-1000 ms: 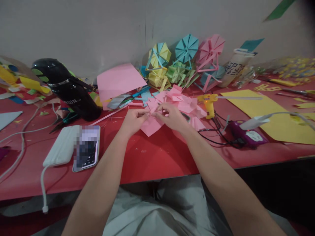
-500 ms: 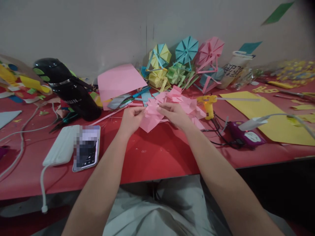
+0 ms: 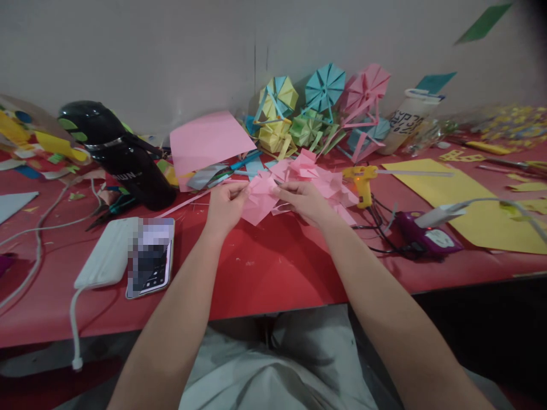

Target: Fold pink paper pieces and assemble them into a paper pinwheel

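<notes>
Between my hands is a folded pink paper piece (image 3: 260, 199) with creased flaps, held just above the red table (image 3: 273, 267). My left hand (image 3: 227, 206) pinches its left edge between thumb and fingers. On the other side, my right hand (image 3: 301, 200) is closed on its right edge, thumb on top. Right behind and beside my right hand lies a heap of folded pink paper pieces (image 3: 331, 185). A yellow hot glue gun (image 3: 363, 183) with a clear glue stick stands to the right of that heap.
Finished paper wheels (image 3: 325, 88) lean at the wall. A black flask (image 3: 122, 156), a pink sheet (image 3: 209, 139), a power bank (image 3: 109, 250) and a phone (image 3: 151, 259) are on the left. At right are a purple power socket (image 3: 427, 236), its cables and a yellow sheet (image 3: 478, 205).
My left hand has shifted slightly left and up, and the pink piece has tilted a little with it. My right hand keeps its grip almost in place.
</notes>
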A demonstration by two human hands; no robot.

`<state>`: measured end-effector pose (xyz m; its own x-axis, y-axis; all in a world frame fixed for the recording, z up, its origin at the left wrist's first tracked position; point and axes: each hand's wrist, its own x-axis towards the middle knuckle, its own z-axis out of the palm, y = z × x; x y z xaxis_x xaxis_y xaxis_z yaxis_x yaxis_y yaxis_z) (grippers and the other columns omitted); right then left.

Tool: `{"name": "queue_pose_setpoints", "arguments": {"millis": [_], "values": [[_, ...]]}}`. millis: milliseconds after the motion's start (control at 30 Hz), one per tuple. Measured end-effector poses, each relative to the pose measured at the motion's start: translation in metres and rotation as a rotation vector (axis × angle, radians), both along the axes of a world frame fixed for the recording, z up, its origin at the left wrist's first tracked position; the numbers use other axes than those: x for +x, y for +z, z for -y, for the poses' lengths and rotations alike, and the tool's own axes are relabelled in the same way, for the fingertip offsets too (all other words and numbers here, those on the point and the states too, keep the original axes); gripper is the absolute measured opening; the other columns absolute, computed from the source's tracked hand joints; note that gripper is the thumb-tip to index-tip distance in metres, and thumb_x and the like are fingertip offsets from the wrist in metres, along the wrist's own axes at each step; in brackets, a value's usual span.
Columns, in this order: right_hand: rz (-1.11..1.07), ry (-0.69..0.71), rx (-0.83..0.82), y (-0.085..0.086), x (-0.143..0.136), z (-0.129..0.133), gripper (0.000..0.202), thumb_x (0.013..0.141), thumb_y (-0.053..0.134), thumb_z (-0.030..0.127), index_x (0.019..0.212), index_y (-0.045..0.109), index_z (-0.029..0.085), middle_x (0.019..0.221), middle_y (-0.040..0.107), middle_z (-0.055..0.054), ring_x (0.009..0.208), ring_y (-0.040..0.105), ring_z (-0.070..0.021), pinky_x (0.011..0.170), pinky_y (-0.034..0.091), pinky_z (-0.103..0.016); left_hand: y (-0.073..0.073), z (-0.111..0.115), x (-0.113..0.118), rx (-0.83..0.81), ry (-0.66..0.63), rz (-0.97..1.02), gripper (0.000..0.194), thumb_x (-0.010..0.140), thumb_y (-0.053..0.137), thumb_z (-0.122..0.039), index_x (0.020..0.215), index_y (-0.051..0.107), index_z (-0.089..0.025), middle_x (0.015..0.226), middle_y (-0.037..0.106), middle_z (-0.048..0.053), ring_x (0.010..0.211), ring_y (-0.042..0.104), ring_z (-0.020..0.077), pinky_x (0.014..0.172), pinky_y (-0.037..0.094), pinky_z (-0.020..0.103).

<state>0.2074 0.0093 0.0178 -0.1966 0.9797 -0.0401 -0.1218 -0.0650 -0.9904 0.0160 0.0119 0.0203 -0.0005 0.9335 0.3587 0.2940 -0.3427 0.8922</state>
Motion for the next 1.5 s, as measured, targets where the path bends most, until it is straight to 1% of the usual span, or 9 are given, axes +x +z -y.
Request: {"name": "queue_pose_setpoints", "arguments": {"millis": [133,333,633,867,1000,1200,1333,1433,1500], "values": [[0.092,0.009,0.033,0.000,0.001,0.000,0.039,0.062,0.083,0.053,0.071,0.067,0.018,0.063,0.063,-0.001,0.061,0.063,-0.0136,0.061,0.058,-0.027,0.001,0.000,0.000,0.006,0.008,-0.020,0.019,0.078,0.066,-0.023,0.091,0.079,-0.018,0.092,0.078,0.005,0.089,0.071,0.0218,0.084,0.056,0.035],[0.237,-0.028,0.099,0.002,0.000,0.001,0.042,0.070,0.076,0.057,0.066,0.063,0.017,0.061,0.064,-0.002,0.056,0.060,-0.0109,0.058,0.053,-0.024,0.003,0.001,0.002,-0.009,0.016,-0.025,0.019,0.078,0.064,-0.019,0.090,0.079,-0.017,0.090,0.078,0.006,0.089,0.072,0.0219,0.084,0.056,0.034],[0.313,-0.040,0.176,-0.002,0.001,-0.003,0.045,0.076,0.068,0.060,0.061,0.063,0.017,0.061,0.065,-0.005,0.057,0.059,-0.0120,0.057,0.049,-0.025,0.005,0.003,0.002,0.004,0.044,-0.058,0.019,0.078,0.064,-0.019,0.091,0.078,-0.017,0.095,0.078,0.007,0.092,0.072,0.0226,0.088,0.056,0.037],[0.334,-0.083,0.258,0.001,0.003,-0.001,0.045,0.071,0.072,0.060,0.065,0.063,0.017,0.062,0.062,-0.003,0.057,0.054,-0.0112,0.056,0.046,-0.025,0.006,0.003,0.000,0.010,0.056,-0.064,0.020,0.078,0.062,-0.018,0.089,0.079,-0.017,0.090,0.078,0.004,0.088,0.072,0.0222,0.082,0.056,0.032],[0.359,-0.050,0.290,0.000,0.003,-0.003,0.044,0.077,0.068,0.059,0.065,0.059,0.017,0.060,0.060,-0.002,0.057,0.053,-0.0115,0.056,0.043,-0.026,0.006,0.003,0.000,0.011,0.078,-0.064,0.019,0.077,0.063,-0.019,0.088,0.079,-0.017,0.091,0.078,0.004,0.087,0.072,0.0221,0.081,0.056,0.032],[0.434,-0.093,0.385,-0.007,0.000,-0.006,0.050,0.083,0.058,0.064,0.063,0.052,0.019,0.058,0.057,-0.001,0.055,0.049,-0.0110,0.055,0.039,-0.026,0.007,0.003,0.001,0.022,0.056,-0.063,0.021,0.078,0.061,-0.019,0.088,0.079,-0.018,0.091,0.078,0.003,0.087,0.071,0.0217,0.080,0.056,0.032],[0.380,-0.105,0.323,-0.007,0.001,-0.008,0.054,0.083,0.054,0.069,0.062,0.052,0.019,0.057,0.055,-0.001,0.053,0.050,-0.0109,0.053,0.040,-0.026,0.004,0.002,-0.001,0.033,0.065,-0.058,0.020,0.078,0.061,-0.020,0.087,0.079,-0.019,0.088,0.078,0.003,0.086,0.071,0.0216,0.078,0.056,0.032],[0.285,-0.192,0.217,-0.006,0.004,-0.010,0.060,0.084,0.046,0.075,0.064,0.056,0.019,0.056,0.054,-0.002,0.051,0.051,-0.0114,0.051,0.041,-0.026,0.003,0.000,-0.004,0.018,0.097,-0.009,0.019,0.077,0.063,-0.022,0.087,0.079,-0.018,0.089,0.078,0.004,0.087,0.071,0.0222,0.080,0.056,0.033],[0.234,-0.212,0.177,-0.004,0.006,-0.010,0.061,0.083,0.045,0.076,0.066,0.058,0.019,0.060,0.058,-0.004,0.054,0.054,-0.0119,0.052,0.043,-0.025,0.002,-0.001,-0.004,0.016,0.093,0.017,0.019,0.077,0.064,-0.023,0.088,0.079,-0.018,0.090,0.078,0.004,0.089,0.071,0.0222,0.082,0.055,0.033]]}}
